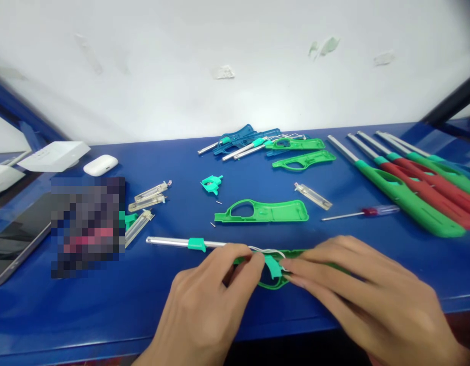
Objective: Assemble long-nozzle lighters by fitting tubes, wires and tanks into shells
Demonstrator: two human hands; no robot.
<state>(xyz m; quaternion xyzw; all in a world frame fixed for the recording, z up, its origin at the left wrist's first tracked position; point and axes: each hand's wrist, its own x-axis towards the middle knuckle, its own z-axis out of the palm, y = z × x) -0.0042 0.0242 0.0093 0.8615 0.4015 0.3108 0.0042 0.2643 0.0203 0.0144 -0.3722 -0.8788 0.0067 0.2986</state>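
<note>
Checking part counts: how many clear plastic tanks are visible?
4: upper-left tank, middle-left tank, lower-left tank, and right tank near the screwdriver. Pixelation at left may hide more.

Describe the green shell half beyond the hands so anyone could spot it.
On the blue tabletop, look just beyond the left hand and right hand. The green shell half lies there, oval hole toward its left end. No hand touches it, unlike the nearer half; the farther green pair lies beside blue shells.

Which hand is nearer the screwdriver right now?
Right. The right hand is on the near side of the screwdriver, not touching it; the left hand is farther off, to the screwdriver's left.
</note>
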